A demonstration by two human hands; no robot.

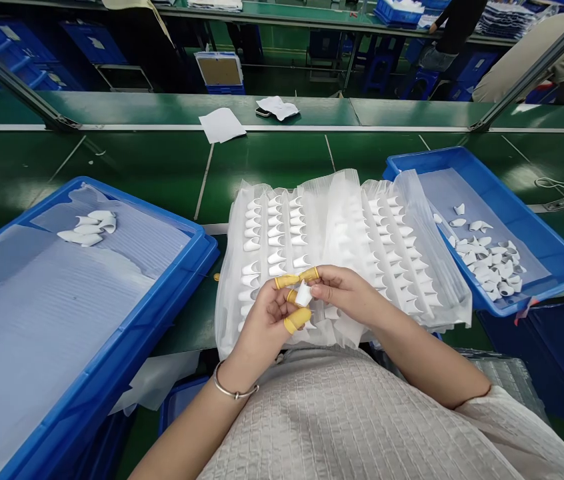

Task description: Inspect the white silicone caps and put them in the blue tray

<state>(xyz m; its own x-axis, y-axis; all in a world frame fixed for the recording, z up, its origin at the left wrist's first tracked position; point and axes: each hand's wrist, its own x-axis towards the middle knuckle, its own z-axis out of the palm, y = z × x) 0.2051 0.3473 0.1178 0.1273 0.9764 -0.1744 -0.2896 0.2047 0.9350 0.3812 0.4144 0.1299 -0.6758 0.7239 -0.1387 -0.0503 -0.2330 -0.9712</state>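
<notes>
Between my two hands is a small white curved plastic piece [303,294], held up over the near part of a tray. My left hand [275,313], with yellow finger cots on its fingertips and thumb, pinches the piece from the left. My right hand [339,291], with one yellow cot on the index finger, grips it from the right with thumb and finger. Beneath them lies a white tray [317,250] lined with thin translucent sheeting, its rows filled with similar white pieces. My forearms and hands cover part of its near rows.
At left stands a stack of blue bins [182,247], a few white pieces [91,229] on its lining. A blue bin [557,267] at right holds a pile of white pieces [495,267]. Paper [222,125] lies beyond. Other people are across the bench [152,110].
</notes>
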